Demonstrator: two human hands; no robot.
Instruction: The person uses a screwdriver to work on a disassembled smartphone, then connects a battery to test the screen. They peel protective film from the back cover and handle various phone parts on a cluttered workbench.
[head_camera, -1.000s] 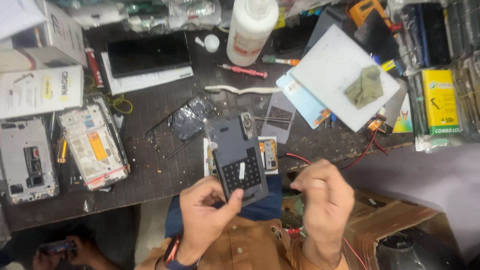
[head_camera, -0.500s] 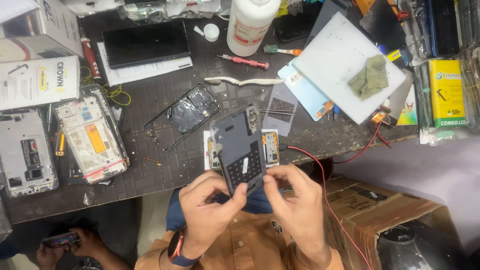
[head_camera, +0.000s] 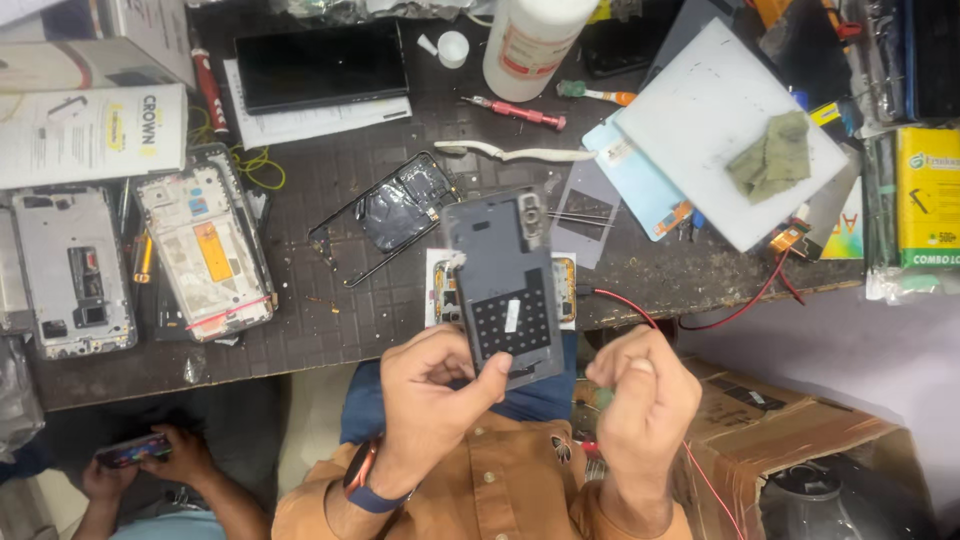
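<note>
Left hand (head_camera: 435, 400) holds grey phone back cover (head_camera: 505, 285) upright

The right hand (head_camera: 640, 405), which half a second ago pinched the lower edge of the grey phone back cover (head_camera: 505, 285) together with the left, is now off it, curled into a loose fist at about 4 o'clock from the cover. The left hand (head_camera: 435, 395) alone keeps its grip on the cover's bottom edge, thumb across the inner face.

Matt grey plastic phone back cover (head_camera: 505, 290)
</note>
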